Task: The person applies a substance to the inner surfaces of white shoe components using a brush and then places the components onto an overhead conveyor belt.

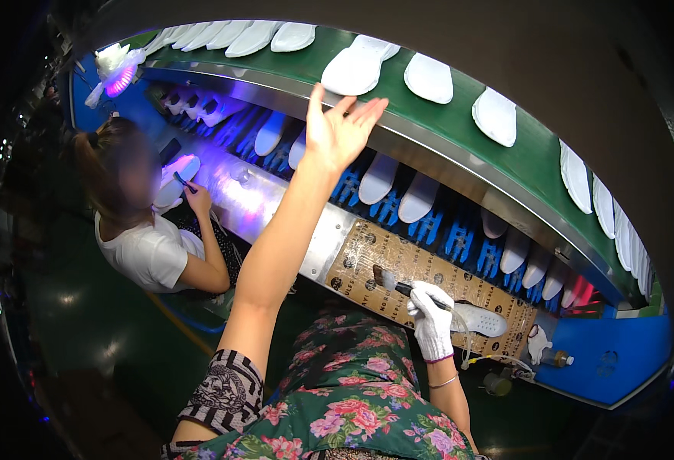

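Head view shows the left hand (342,130) raised with fingers spread, bare, its fingertips at the edge of the green conveyor belt (460,126), just below a white shoe sole (356,67) lying on that belt. More white soles sit along the belt on both sides of this hand. The right hand (431,318), in a white glove, is closed around the dark handle of a brush (395,284), whose bristle end points up and toward the left hand over a brown cardboard work surface (398,257). Just beside the right hand, on the far side, a white insole (481,320) lies flat on the cardboard. Beyond the left arm, another person (149,230) sits brushing a sole.
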{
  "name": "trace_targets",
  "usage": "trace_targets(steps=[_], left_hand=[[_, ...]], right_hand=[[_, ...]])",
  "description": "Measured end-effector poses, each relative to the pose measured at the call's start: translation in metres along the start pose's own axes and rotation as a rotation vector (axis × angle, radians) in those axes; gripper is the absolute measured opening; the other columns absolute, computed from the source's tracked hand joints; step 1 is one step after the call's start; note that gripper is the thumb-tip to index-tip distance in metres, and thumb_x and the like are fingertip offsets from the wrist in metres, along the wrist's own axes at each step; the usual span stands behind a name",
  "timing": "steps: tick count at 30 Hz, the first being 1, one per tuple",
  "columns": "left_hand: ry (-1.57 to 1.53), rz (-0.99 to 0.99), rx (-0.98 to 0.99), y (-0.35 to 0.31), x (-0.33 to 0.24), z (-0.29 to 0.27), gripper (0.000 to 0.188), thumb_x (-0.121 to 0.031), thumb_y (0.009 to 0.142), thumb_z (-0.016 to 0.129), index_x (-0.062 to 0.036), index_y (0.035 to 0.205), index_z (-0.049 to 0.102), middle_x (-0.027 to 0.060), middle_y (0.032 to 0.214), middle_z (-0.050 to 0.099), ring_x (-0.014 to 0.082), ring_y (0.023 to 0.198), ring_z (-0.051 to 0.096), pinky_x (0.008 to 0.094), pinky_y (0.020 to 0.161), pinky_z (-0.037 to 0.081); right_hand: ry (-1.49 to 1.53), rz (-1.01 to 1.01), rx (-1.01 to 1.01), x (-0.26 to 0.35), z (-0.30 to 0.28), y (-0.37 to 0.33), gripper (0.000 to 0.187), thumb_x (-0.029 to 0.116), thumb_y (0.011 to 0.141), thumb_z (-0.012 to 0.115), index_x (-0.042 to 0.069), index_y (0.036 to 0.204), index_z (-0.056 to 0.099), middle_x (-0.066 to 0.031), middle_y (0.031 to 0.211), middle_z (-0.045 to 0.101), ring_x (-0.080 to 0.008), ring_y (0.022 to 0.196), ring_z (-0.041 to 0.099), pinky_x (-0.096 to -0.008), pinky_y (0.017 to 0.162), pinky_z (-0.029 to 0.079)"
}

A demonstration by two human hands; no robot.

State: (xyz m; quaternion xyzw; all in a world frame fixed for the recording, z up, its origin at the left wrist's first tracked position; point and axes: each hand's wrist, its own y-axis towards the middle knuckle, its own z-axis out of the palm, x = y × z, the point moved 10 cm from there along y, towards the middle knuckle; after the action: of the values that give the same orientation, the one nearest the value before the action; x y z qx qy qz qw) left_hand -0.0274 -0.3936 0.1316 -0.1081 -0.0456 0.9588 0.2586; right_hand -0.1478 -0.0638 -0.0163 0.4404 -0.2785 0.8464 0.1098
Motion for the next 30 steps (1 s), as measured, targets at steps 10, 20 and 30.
trace_targets(steps=[10, 20, 30], left_hand=[[2.109, 1.021, -0.097, 0.045, -0.083, 0.051, 0.117, -0.037, 0.066, 0.087, 0.0017, 0.153, 0.020, 0.0318, 0.112, 0.057, 0.0448, 0.108, 0.053, 0.0516, 0.095, 0.045], [2.135, 1.233, -0.143, 0.098, -0.144, 0.051, 0.088, -0.055, 0.074, 0.076, -0.0060, 0.140, 0.045, 0.0279, 0.131, 0.053, 0.0440, 0.120, 0.047, 0.0551, 0.099, 0.038], [1.728, 1.058, 0.056, -0.008, -0.224, 0.019, 0.028, -0.005, 0.083, 0.072, 0.0012, 0.106, 0.057, 0.0123, 0.108, 0.058, 0.0203, 0.092, 0.067, 0.0312, 0.076, 0.056]], right_hand=[[0.030, 0.040, -0.064, -0.019, -0.004, 0.003, 0.020, 0.000, 0.086, 0.072, -0.004, 0.105, 0.071, -0.0082, 0.079, 0.069, -0.0147, 0.062, 0.063, -0.0241, 0.054, 0.048], [0.007, 0.050, -0.166, -0.033, -0.019, 0.005, 0.019, 0.001, 0.086, 0.072, -0.005, 0.104, 0.071, -0.0095, 0.079, 0.069, -0.0163, 0.062, 0.065, -0.0247, 0.053, 0.047], [-0.001, 0.096, -0.167, -0.051, -0.034, 0.005, 0.020, 0.002, 0.089, 0.070, -0.004, 0.108, 0.068, -0.0069, 0.084, 0.067, -0.0128, 0.061, 0.060, -0.0244, 0.052, 0.047]])
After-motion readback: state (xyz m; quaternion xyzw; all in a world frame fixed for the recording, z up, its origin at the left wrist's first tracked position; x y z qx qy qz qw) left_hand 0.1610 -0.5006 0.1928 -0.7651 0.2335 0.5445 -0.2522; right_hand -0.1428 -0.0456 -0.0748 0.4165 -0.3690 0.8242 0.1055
